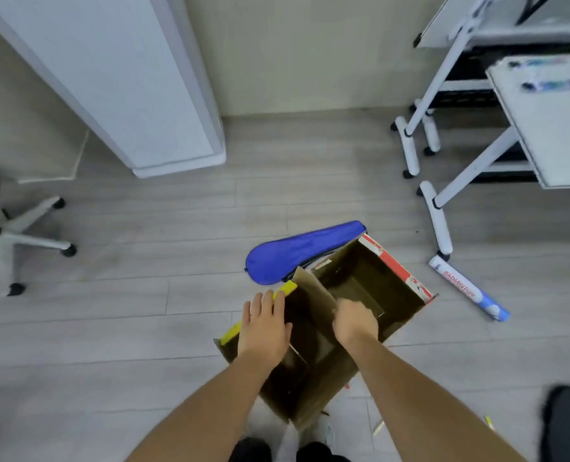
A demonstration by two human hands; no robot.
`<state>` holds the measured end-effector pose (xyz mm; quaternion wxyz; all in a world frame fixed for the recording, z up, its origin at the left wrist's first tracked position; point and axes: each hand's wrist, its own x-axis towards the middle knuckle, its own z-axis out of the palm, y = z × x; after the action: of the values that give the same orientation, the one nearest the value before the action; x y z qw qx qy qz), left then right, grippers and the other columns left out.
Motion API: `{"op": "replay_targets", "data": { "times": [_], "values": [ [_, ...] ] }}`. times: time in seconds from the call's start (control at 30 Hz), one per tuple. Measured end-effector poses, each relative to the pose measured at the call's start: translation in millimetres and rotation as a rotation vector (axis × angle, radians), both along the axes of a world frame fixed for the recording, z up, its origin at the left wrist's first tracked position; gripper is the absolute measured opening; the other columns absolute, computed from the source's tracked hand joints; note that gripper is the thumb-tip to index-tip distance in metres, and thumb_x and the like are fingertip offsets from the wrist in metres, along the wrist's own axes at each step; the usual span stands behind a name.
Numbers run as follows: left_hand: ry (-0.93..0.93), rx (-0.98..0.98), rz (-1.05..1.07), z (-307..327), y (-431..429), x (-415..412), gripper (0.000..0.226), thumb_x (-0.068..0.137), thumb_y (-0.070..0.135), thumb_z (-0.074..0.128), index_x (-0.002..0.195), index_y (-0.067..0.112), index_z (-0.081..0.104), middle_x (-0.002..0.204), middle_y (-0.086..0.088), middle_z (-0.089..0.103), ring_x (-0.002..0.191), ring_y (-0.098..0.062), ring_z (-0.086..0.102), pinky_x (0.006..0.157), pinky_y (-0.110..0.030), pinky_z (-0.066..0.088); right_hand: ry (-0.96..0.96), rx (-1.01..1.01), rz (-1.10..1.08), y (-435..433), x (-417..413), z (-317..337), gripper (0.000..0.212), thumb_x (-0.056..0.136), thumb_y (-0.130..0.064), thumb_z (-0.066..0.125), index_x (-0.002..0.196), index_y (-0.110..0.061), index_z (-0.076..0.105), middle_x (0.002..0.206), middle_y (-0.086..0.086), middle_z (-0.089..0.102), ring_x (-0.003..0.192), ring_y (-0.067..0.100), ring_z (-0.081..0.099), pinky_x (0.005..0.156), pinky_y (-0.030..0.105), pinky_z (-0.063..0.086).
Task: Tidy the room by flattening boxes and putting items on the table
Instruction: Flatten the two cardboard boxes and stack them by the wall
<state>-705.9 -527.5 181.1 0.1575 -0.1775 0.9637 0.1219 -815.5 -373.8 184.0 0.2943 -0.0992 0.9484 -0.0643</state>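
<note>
1. Left hand (263, 325): fingers straight, pressing flat on the yellow-edged rim of the open brown cardboard box (323, 388) on the floor.
2. Right hand (355, 323): fingers curled round the upright brown cardboard flap (313, 295).
3. Red-and-white-edged open cardboard box (395, 266): just beyond the right fingers.
4. Blue fabric racket cover (293, 255): on the floor, beyond the left fingers.
5. White-and-blue shuttlecock tube (467, 288): on the floor, well right of the right fingers.

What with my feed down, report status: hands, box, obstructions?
Left hand flat on cardboard box rim. Right hand grips centre flap. Box not yet flat. Blue racket bag behind it.
</note>
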Motion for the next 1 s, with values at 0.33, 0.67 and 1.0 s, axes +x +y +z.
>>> {"op": "replay_targets", "data": {
  "times": [0.33,0.67,1.0],
  "values": [
    [0.056,-0.044,-0.025,118.0,-10.5,-84.0,0.074,0.100,0.045,0.040,0.156,0.017,0.000,0.163,-0.009,0.013,0.149,-0.031,0.012,0.121,-0.049,0.016,0.093,-0.111,-0.012,-21.8,-87.2,141.1,0.015,0.096,-0.026,0.057,0.107,-0.017,0.061,0.099,0.004,0.067,0.089,0.022,0.066,0.080,0.034,0.056],
    [0.079,-0.051,-0.272,140.4,-99.4,-235.9,0.077,0.096,0.036,0.045,0.154,0.018,-0.002,0.157,-0.013,0.016,0.144,-0.035,0.017,0.119,-0.050,0.016,0.158,-0.087,-0.160,-73.9,-206.9,166.9,0.010,0.097,-0.023,0.054,0.104,-0.021,0.061,0.092,-0.001,0.065,0.082,0.016,0.064,0.085,0.036,0.057],
    [0.065,-0.073,-0.400,172.6,-140.0,-399.4,0.073,0.097,0.032,0.047,0.155,0.022,0.004,0.158,-0.009,0.019,0.145,-0.035,0.016,0.119,-0.051,0.016,0.196,-0.144,-0.261,-103.8,-353.6,192.4,0.013,0.098,-0.025,0.053,0.106,-0.018,0.061,0.096,0.002,0.066,0.088,0.018,0.066,0.082,0.032,0.056]
  ]
}}
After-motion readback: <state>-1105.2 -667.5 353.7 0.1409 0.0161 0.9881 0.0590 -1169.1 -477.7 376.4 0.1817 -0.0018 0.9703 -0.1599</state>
